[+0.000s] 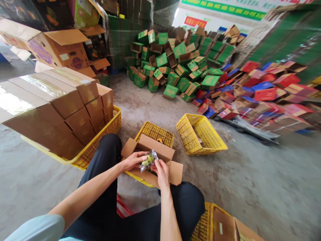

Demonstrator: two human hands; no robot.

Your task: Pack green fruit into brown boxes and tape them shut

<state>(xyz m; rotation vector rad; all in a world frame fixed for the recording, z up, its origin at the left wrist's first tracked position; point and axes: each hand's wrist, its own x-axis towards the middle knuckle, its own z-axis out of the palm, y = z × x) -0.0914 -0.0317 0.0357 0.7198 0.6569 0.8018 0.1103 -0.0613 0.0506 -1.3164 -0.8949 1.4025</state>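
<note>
A small clear plastic packet (pixel 148 160) with something green and yellow inside is held between both my hands. My left hand (pixel 132 160) pinches its left side, and my right hand (pixel 161 170) grips its right end. Both hands hover over an open brown cardboard box (pixel 160 152) that rests on a yellow plastic crate (pixel 155 132) in front of my knees. I am seated, with dark trousers on both legs.
A yellow crate (pixel 110 129) at the left carries stacked brown cartons (pixel 50 107). Another yellow crate (pixel 200 134) lies tilted on the concrete floor. Piles of green boxes (pixel 173 63) and red and blue boxes (pixel 260 93) fill the back and right. A crate (pixel 208 222) sits near my right knee.
</note>
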